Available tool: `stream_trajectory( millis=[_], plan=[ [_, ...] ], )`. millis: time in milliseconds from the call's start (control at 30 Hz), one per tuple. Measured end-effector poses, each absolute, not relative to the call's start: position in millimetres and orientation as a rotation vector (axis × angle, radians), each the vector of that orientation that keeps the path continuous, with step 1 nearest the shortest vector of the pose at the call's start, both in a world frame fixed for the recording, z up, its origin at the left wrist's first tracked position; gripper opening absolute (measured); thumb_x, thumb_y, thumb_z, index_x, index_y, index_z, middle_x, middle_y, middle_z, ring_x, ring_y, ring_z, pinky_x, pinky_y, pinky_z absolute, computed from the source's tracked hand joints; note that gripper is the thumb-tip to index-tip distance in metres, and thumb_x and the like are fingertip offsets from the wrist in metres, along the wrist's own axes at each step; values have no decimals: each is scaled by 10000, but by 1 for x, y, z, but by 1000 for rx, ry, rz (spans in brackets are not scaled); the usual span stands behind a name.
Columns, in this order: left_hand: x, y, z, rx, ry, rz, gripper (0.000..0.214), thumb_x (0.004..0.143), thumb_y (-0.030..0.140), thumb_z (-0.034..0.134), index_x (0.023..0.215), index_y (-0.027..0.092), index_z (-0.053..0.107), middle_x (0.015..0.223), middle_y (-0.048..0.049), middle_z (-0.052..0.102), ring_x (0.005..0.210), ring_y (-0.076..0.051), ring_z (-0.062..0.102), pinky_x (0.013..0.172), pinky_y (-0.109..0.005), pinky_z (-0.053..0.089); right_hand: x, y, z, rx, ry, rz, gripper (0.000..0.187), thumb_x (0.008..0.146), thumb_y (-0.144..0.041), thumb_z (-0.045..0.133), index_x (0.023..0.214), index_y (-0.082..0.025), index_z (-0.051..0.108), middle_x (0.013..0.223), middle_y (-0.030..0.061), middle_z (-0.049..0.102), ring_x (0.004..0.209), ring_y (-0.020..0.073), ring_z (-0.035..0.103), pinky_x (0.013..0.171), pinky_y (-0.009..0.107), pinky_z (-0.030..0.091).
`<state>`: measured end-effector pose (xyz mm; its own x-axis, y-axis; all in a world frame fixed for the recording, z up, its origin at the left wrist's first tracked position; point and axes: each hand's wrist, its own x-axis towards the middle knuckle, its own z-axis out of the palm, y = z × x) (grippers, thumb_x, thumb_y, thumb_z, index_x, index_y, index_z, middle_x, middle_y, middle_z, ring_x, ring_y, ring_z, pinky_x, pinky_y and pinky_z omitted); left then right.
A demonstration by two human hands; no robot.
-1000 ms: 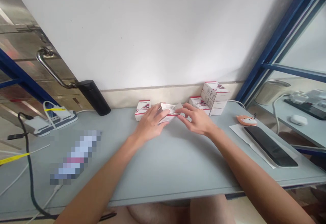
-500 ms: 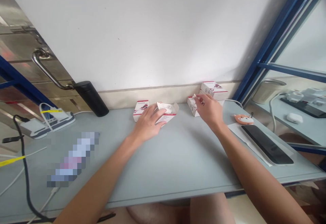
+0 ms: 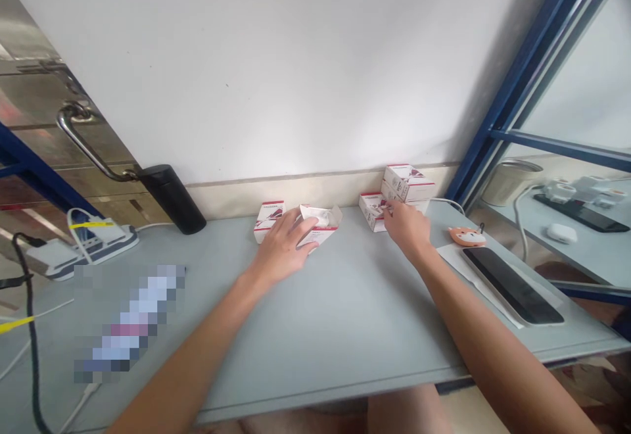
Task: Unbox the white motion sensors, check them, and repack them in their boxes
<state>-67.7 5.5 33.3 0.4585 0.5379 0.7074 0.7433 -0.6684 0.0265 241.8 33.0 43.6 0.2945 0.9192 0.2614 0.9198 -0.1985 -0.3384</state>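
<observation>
The left hand (image 3: 280,253), fingers spread, lies over an open white-and-red cardboard carton (image 3: 318,227) on the pale grey tabletop (image 3: 320,329), its grip impossible to tell — the right hand (image 3: 407,229), fingers drawn narrow, touches a white-and-red cardboard box (image 3: 371,214) just beside a white stacked box (image 3: 408,183).

Glossy paperboard boxes (image 3: 408,183), matt tabletop (image 3: 335,315)

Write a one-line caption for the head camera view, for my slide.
Left hand on an open white box, right hand at another white-and-red box, on a pale grey desk.
</observation>
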Motion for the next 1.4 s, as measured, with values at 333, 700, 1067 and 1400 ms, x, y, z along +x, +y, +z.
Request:
stream_trajectory(
  millis=[333,700,1067,1400],
  plan=[
    [-65,5,33,-2464,-1063,-1045,531,925,169,724,1375,331,494,1383,-86,610,1231,-265,653,979,-422,575,221,18,54,-1555,-1698,-130,355,1049,-293,435,1234,-271,737,1122,88,760,781,209,681,717,340,484],
    [-49,2,24,-2463,-905,-1157,629,936,91,653,1464,342,423,1492,-124,523,1385,-302,567,1110,-508,539,161,-7,36,-899,-1982,-256,301,1003,-203,521,1217,-260,724,1148,94,722,985,261,624,917,446,524],
    [-38,-5,16,-2418,-802,-1295,730,915,-1,609,1508,368,397,1528,-121,528,1421,-306,555,1084,-529,579,160,-10,26,-929,-1928,-204,261,1020,-188,501,1157,-276,705,1082,58,743,867,227,613,804,412,507],
    [-46,-3,22,-2382,-722,-1294,631,923,48,677,1430,345,447,1519,-120,537,1401,-295,581,1057,-514,607,175,3,35,-921,-1896,-199,236,1040,-199,569,1188,-300,723,1015,73,674,920,233,629,817,406,549]
  ],
)
